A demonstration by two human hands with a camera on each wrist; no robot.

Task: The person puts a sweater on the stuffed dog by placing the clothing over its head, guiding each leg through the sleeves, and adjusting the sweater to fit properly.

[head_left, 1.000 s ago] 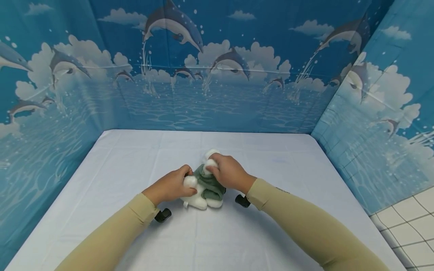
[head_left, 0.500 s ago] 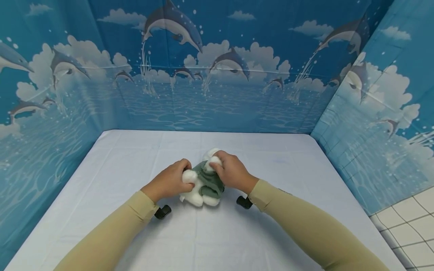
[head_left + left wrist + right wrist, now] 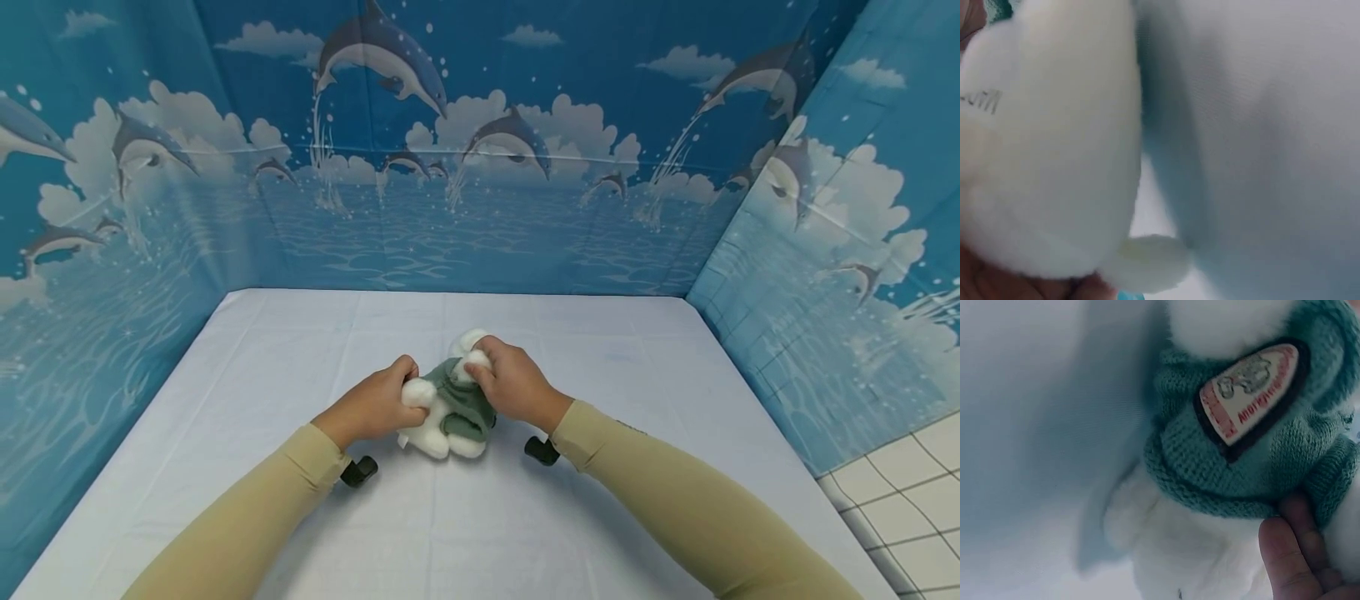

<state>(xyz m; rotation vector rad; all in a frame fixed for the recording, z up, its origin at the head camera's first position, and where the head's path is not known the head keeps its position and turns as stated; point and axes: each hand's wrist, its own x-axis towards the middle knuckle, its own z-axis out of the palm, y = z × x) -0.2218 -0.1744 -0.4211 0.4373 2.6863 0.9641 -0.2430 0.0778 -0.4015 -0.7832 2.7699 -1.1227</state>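
A white plush toy [image 3: 429, 437] in a green knitted sweater [image 3: 467, 400] is held between both hands at the middle of the white table. My left hand [image 3: 375, 404] grips a rounded white part at its left end, thumb toward the front. My right hand [image 3: 521, 383] pinches a round white part at the upper right, beyond the sweater's collar. In the right wrist view, the sweater bears a dark-edged patch [image 3: 1250, 394] with red lettering, and fingers [image 3: 1282, 553] touch its lower hem. White plush [image 3: 1066, 144] with partial dark lettering fills the left wrist view's left side.
A white cloth covers the table [image 3: 315, 333]. Blue curtains [image 3: 480, 217] printed with dolphins stand along its back and sides. Pale tiles [image 3: 900, 500] show at the lower right. A black device [image 3: 360, 472] sits under the left wrist and another [image 3: 542, 451] under the right.
Over the first half second the toy shifts slightly up and left, its left end moving with my left hand, while my right hand edges right. Since then, almost nothing has moved.
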